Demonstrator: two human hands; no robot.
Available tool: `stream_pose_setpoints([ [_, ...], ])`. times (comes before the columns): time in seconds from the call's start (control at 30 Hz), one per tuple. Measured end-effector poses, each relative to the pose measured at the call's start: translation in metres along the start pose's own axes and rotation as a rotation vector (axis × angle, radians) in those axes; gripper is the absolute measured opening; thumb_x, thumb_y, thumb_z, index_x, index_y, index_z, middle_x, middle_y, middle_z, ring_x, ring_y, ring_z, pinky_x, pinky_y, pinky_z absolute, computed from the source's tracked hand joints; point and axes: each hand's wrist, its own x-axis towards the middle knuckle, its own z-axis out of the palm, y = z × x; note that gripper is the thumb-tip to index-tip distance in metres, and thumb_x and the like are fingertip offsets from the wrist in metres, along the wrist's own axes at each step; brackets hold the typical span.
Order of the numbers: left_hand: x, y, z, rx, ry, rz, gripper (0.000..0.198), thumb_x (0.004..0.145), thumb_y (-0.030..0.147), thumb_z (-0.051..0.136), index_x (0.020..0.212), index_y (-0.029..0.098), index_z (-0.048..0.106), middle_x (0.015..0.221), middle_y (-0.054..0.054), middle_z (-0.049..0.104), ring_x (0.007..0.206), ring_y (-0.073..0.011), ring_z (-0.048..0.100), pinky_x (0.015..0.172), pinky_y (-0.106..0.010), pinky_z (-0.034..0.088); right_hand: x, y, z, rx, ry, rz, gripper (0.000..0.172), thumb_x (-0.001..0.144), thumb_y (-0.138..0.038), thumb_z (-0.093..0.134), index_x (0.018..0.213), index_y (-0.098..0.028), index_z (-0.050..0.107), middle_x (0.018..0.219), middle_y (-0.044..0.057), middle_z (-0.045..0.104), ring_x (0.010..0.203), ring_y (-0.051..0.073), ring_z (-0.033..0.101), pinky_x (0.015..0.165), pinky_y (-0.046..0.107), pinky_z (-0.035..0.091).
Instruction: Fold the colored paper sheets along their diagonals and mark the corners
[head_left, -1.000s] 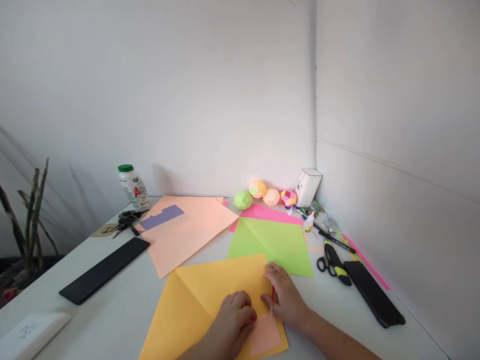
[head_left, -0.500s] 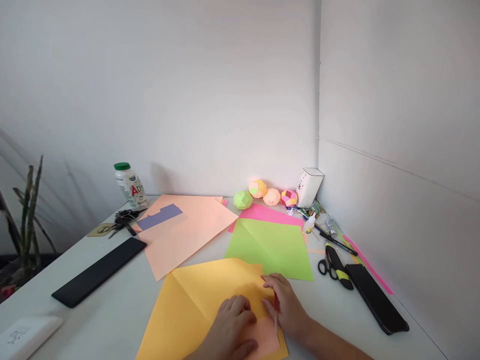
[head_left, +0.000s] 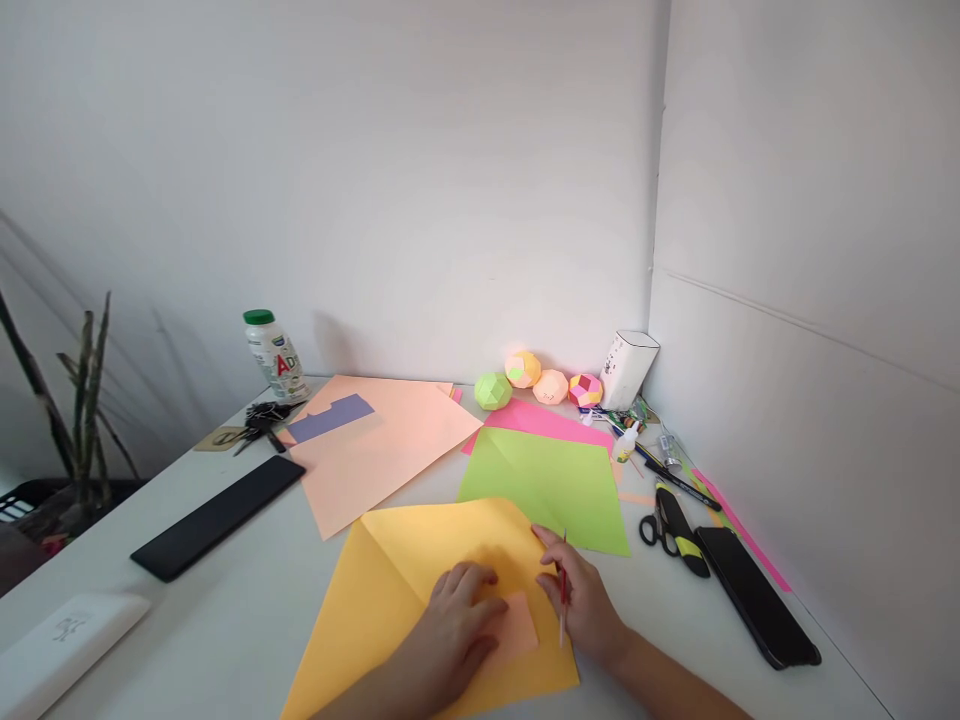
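Observation:
A large yellow-orange paper sheet (head_left: 360,620) with a diagonal crease lies in front of me, its far edge bowed up a little. On it rests a small peach paper piece (head_left: 519,625), partly hidden under my left hand (head_left: 457,635), whose fingers lie spread over it. My right hand (head_left: 581,595) is at the sheet's right edge, thumb and forefinger around the far right corner. A thin red pen-like stick (head_left: 563,585) with a pale lower end is tucked between that hand's fingers.
Beyond lie green (head_left: 547,490), pink (head_left: 540,422) and peach sheets (head_left: 390,440). Scissors (head_left: 658,532), a cutter knife (head_left: 682,535) and a black phone (head_left: 757,595) lie right. At left are a black flat bar (head_left: 217,515), a white box (head_left: 75,640) and a bottle (head_left: 276,360). Paper balls (head_left: 493,391) stand behind.
The small peach piece has shifted left and away from the yellow sheet's right edge, under my left hand. My right hand has moved slightly right. The whole view has shifted a little.

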Motion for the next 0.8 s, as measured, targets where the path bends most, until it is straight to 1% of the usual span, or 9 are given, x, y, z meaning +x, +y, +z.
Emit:
stream_pose_setpoints([
  [0.1,0.001,-0.006,-0.01,0.164,-0.005,-0.059,0.043,0.076,0.011,0.056,0.117,0.024,0.055,0.138,-0.011,0.044,0.129,-0.0336,0.036,0.104,-0.054,0.035,0.009,0.01,-0.018,-0.045,0.009,0.022,0.005,0.09,-0.024,0.042,0.093,-0.025,0.045,0.138,0.014,0.052,0.122,0.021,0.055,0.089,0.035,0.054],
  [0.27,0.001,-0.015,-0.023,0.312,-0.122,-0.147,0.045,0.089,0.031,0.048,0.132,0.017,0.047,0.15,-0.016,0.033,0.138,-0.0349,0.027,0.109,-0.055,0.03,0.022,0.036,-0.074,-0.225,-0.051,0.113,0.013,0.086,-0.021,0.042,0.098,-0.023,0.047,0.136,0.012,0.055,0.123,0.019,0.054,0.094,0.037,0.05],
  [0.37,0.0,-0.009,-0.025,0.306,-0.15,-0.122,0.048,0.088,0.035,0.047,0.132,0.016,0.048,0.15,-0.015,0.033,0.138,-0.0336,0.029,0.109,-0.051,0.031,0.022,0.047,-0.098,-0.308,-0.068,0.138,0.014,0.082,-0.018,0.045,0.095,-0.023,0.049,0.132,0.011,0.058,0.117,0.021,0.058,0.091,0.04,0.051],
  [0.43,-0.003,0.001,-0.022,0.304,-0.181,-0.086,0.05,0.086,0.033,0.05,0.133,0.018,0.048,0.15,-0.013,0.034,0.137,-0.0345,0.03,0.109,-0.052,0.032,0.022,0.049,-0.105,-0.37,-0.054,0.144,0.015,0.078,-0.016,0.048,0.091,-0.023,0.052,0.128,0.012,0.06,0.113,0.025,0.06,0.09,0.046,0.051],
  [0.53,-0.008,0.014,-0.013,0.305,-0.224,0.009,0.055,0.082,0.028,0.053,0.135,0.02,0.045,0.151,-0.01,0.034,0.136,-0.0372,0.031,0.106,-0.054,0.033,0.024,0.04,-0.101,-0.467,-0.002,0.132,0.011,0.078,-0.017,0.052,0.088,-0.021,0.055,0.127,0.015,0.059,0.12,0.033,0.052,0.096,0.058,0.042],
  [0.6,-0.012,0.018,-0.006,0.305,-0.224,0.071,0.058,0.081,0.027,0.054,0.137,0.021,0.042,0.151,-0.009,0.034,0.135,-0.0377,0.032,0.105,-0.054,0.033,0.025,0.027,-0.09,-0.502,-0.001,0.09,0.009,0.081,-0.022,0.055,0.09,-0.021,0.057,0.13,0.013,0.058,0.13,0.035,0.041,0.103,0.06,0.036],
  [0.63,-0.014,0.019,-0.003,0.307,-0.218,0.096,0.058,0.081,0.027,0.055,0.138,0.02,0.041,0.151,-0.01,0.033,0.134,-0.0378,0.032,0.105,-0.053,0.033,0.024,0.019,-0.082,-0.505,-0.027,0.061,0.011,0.082,-0.025,0.056,0.093,-0.022,0.058,0.132,0.011,0.057,0.134,0.032,0.037,0.106,0.056,0.035],
  [0.7,-0.017,0.019,0.002,0.323,-0.195,0.122,0.058,0.083,0.029,0.055,0.138,0.019,0.04,0.151,-0.01,0.034,0.133,-0.038,0.033,0.104,-0.053,0.033,0.019,0.003,-0.063,-0.465,-0.189,-0.031,0.021,0.086,-0.029,0.056,0.105,-0.02,0.057,0.138,0.011,0.052,0.137,0.029,0.034,0.108,0.052,0.037],
  [0.8,-0.019,0.019,0.005,0.342,-0.144,0.148,0.052,0.089,0.035,0.05,0.138,0.019,0.041,0.149,-0.01,0.037,0.131,-0.0365,0.036,0.102,-0.05,0.034,0.008,-0.016,-0.035,-0.394,-0.426,-0.071,0.029,0.089,-0.029,0.054,0.117,-0.019,0.055,0.146,0.01,0.043,0.14,0.026,0.031,0.109,0.047,0.039],
])
